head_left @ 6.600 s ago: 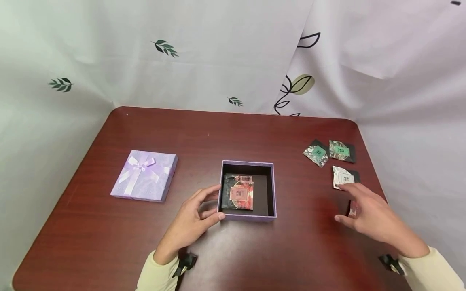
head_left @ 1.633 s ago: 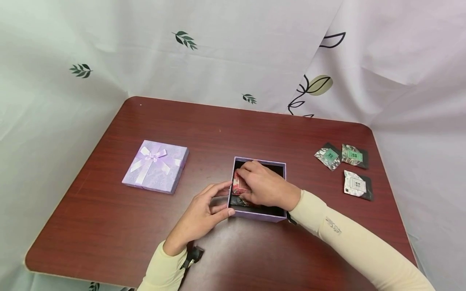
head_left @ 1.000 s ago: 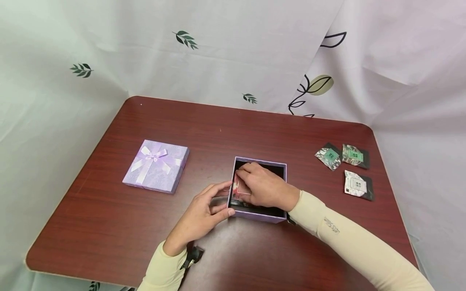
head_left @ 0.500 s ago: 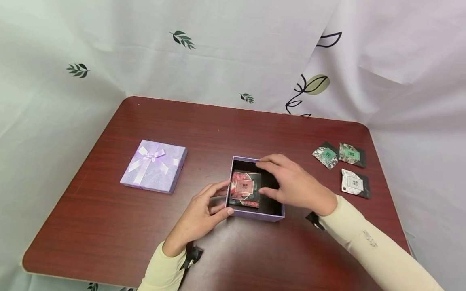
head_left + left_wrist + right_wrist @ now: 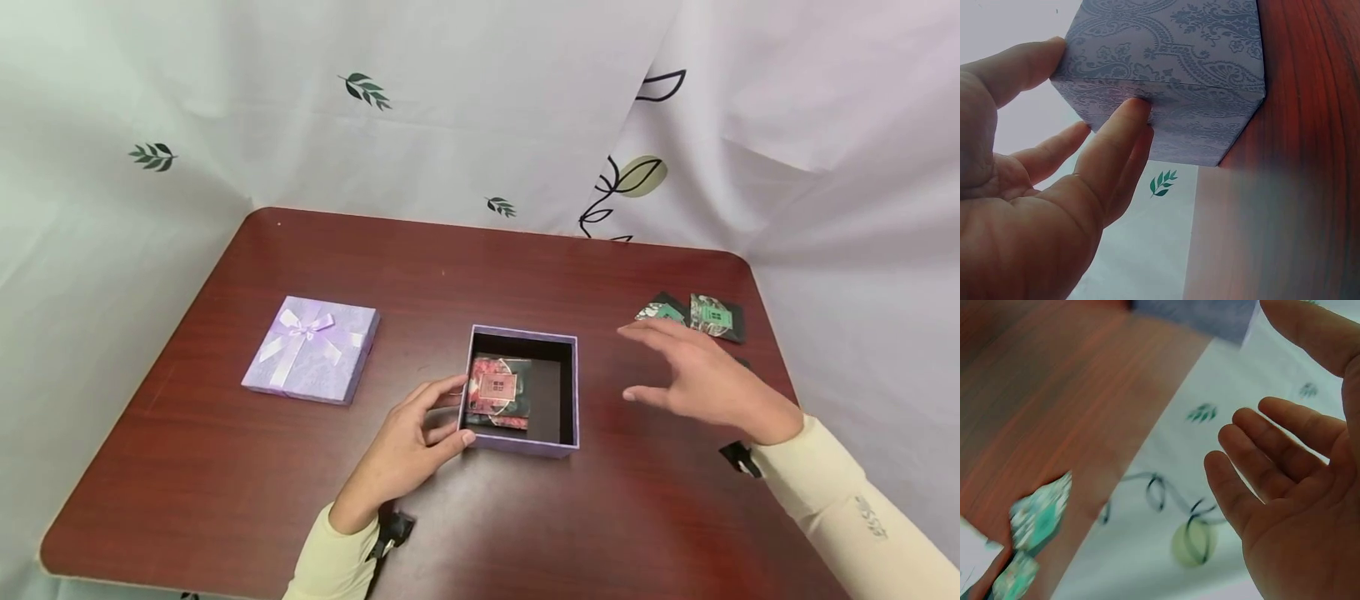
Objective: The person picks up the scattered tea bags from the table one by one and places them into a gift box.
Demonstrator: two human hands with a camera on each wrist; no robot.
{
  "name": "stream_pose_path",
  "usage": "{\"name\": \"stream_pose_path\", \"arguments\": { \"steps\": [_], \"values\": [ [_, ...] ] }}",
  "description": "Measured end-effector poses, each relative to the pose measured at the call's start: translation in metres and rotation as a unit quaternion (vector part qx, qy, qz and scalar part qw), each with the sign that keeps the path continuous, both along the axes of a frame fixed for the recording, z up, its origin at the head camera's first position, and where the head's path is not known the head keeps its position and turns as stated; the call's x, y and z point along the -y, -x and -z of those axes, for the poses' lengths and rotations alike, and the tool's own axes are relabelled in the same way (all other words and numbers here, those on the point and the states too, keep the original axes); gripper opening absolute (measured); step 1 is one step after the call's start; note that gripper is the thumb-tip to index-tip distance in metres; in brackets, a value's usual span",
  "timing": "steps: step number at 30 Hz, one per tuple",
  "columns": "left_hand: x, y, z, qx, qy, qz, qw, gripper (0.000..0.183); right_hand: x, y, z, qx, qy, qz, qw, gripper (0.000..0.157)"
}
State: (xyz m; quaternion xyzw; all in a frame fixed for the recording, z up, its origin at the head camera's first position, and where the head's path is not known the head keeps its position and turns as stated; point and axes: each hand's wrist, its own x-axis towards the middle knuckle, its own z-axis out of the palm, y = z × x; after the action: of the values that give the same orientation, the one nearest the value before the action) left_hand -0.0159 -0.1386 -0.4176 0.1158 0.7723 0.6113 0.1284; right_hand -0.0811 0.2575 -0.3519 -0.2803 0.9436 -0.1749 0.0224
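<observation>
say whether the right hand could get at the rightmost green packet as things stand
Probably yes: the right hand holds nothing, its fingers are extended, and the rightmost green packet lies in plain view just beyond, with nothing seen on top.

from my feed i've got lid (image 5: 310,352) left on the table (image 5: 420,279), box (image 5: 523,447) mid-table, packets (image 5: 498,387) overlapping in its left part. left hand (image 5: 405,446) touching the box's left, right hand (image 5: 701,381) right of it, before loose packets (image 5: 716,317). curtain (image 5: 450,142) behind table.
</observation>
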Motion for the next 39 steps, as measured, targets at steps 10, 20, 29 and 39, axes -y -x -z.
{"name": "stream_pose_path", "arguments": {
  "steps": [10, 20, 29, 39],
  "values": [
    [0.001, 0.0, 0.001, 0.004, -0.004, -0.003, 1.0, 0.07, -0.056, -0.005, 0.017, 0.0, -0.017, 0.053, 0.998, 0.081],
    [0.002, -0.002, 0.0, 0.005, -0.004, -0.004, 1.0, 0.07, -0.111, 0.004, 0.047, 0.009, -0.025, 0.079, 0.997, 0.08],
    [0.001, -0.002, -0.001, 0.005, -0.007, -0.003, 1.0, 0.07, -0.14, 0.008, 0.065, 0.051, -0.046, 0.1, 0.993, 0.083],
    [0.0, -0.002, -0.002, 0.006, -0.009, 0.0, 0.9999, 0.069, -0.152, 0.009, 0.075, 0.079, -0.059, 0.111, 0.989, 0.084]
  ]
}}
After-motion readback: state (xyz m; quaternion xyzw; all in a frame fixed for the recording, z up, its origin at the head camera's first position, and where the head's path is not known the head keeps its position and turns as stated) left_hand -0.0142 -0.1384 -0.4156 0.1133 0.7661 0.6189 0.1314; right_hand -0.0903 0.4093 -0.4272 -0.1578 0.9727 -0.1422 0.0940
